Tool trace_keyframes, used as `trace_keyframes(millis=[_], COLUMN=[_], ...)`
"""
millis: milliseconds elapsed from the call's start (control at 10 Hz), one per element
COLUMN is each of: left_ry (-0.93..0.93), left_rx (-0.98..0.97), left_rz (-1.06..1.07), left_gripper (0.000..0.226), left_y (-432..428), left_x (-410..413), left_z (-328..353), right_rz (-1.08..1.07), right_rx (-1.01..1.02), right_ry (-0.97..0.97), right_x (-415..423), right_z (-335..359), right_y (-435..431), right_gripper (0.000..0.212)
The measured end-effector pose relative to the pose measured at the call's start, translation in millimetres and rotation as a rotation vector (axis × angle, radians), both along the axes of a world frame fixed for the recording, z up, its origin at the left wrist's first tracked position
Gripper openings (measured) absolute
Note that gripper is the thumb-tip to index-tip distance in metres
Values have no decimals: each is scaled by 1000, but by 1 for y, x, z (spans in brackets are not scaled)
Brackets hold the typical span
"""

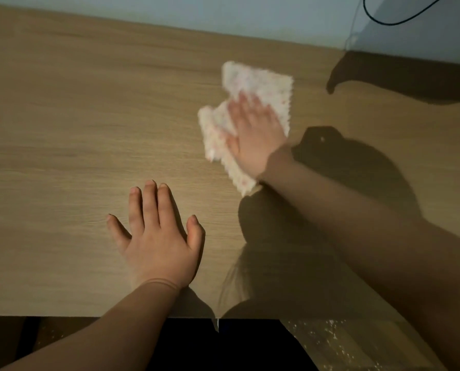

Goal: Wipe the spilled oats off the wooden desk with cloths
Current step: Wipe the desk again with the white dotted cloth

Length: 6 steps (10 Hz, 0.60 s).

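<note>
Fingers [246, 104]: right hand [259, 135] flat, pressing fuzzy white cloth [261, 81] | left hand [160, 245] splayed on grained wooden desk [62, 116]

Light brown desk [76, 116] with fine horizontal wood grain. Toward 1 o'clock, a white cloth [261, 84] speckled pink. Pale blue-grey wall [223, 12] at 12 o'clock, crossed by a black cable [386, 23] at 1 o'clock.

Cloth [253, 103] on desk [62, 116], right of and beyond left hand [159, 245]
</note>
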State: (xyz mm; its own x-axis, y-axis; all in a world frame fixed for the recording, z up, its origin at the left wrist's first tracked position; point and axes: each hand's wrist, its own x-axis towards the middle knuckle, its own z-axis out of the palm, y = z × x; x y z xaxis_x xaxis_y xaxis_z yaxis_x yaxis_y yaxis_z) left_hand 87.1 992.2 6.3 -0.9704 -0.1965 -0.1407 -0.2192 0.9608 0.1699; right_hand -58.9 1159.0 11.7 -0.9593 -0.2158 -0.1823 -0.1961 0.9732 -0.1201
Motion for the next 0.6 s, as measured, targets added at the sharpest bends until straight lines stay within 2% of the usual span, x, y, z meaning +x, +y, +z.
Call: trace_keyframes(millis=[100,200,300,400,500,600], left_ry=[-1,-15,-23,-49,-44,-57], left_rx=[2,-3,-20,-31,-18,-26], left_rz=[2,1,-2,-3,4,-2], left_gripper=[75,78,80,84,85,82], left_y=[1,2,2,2,3,2], left_x=[-1,-1,0,-1,-1,-2], left_z=[1,2,5,5,5,6], right_rz=[-5,-484,-630,-632,220,13], right_rx=[62,35,-1,127,-260,-44], right_ry=[20,48,-10,-89,-246,20], right_x=[29,31,30,48,112,150], right_z=[-2,2,3,-7,-25,0], right_y=[36,100,95,38,4,32], right_gripper=[59,57,58,60,63,68])
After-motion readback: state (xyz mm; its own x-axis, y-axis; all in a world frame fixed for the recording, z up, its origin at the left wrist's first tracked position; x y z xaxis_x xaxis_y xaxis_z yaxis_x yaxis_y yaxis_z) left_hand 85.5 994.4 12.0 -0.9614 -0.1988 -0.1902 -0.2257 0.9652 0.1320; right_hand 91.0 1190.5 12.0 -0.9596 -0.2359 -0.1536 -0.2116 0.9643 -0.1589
